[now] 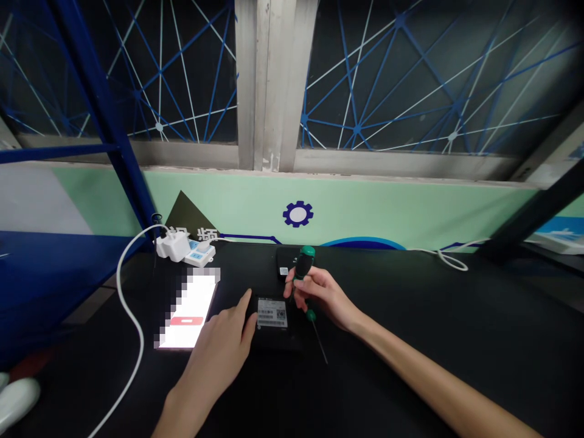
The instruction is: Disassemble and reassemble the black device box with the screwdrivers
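A flat black device [272, 333] with a white label lies on the dark table [410, 340]. My left hand [223, 350] rests on its left edge, fingers stretched out and pressed on it. My right hand [319, 292] is closed around a green-and-black screwdriver [302, 263], held upright over the device's far edge. A second, thinner green-handled screwdriver [316, 334] lies on the table just right of the device, below my right hand. A smaller black box [283, 263] sits behind the screwdriver.
A lit phone [188, 316] lies left of the device. Behind it a white power strip with a plug [185, 248] trails a white cable [132, 316] toward the front left. Another white cable [449, 258] lies at the back right. A blue frame [109, 115] stands at left.
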A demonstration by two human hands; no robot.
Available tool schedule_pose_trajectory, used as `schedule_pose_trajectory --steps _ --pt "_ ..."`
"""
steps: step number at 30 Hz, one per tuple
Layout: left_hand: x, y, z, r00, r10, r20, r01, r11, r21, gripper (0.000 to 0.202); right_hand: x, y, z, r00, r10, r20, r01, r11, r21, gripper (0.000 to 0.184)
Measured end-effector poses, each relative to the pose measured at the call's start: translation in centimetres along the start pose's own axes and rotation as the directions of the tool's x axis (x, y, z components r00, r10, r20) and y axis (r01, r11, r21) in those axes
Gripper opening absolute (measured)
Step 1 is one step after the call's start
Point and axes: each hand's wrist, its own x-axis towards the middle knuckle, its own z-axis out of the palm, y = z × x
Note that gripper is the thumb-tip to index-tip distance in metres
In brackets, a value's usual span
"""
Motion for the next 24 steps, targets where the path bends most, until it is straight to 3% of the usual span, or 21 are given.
schedule_pose_trajectory --steps 24 --pt "0.11 0.04 0.0 1.0 0.006 0.018 -0.005 0.999 -0.033 0.055 0.21 0.19 0.2 0.999 -0.012 -0.035 0.01 0.999 -0.041 0.03"
